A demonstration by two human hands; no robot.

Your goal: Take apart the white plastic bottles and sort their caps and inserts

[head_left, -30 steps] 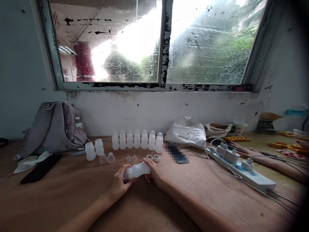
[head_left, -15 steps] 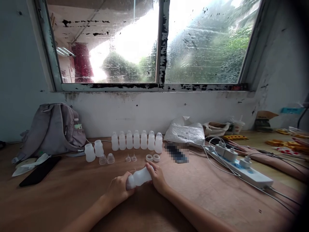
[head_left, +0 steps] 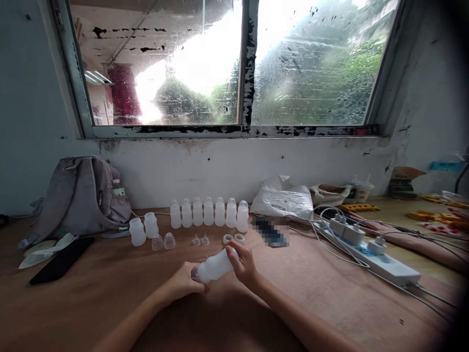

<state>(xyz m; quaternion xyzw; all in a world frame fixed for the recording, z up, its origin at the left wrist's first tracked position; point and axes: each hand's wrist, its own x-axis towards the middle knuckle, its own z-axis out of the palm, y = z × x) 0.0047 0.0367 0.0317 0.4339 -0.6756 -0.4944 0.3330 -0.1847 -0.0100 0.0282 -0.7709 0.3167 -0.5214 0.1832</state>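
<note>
Bottle (head_left: 216, 268) of frosted white, waisted plastic is slanting over the brown bench (head_left: 311, 274), well short of its far edge; left hand (head_left: 185, 279) is gripping its clear domed cap (head_left: 195, 274), right hand (head_left: 245, 264) its base (head_left: 227, 265).

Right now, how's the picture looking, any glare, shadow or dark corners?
Head view: glare whites out parts of the two-pane window; same head view: shadow darkens the tabletop below the held baby bottle; head view's right-hand corners: faded to black; head view, right of the white rings: blocky pixelation hides detail.
</note>
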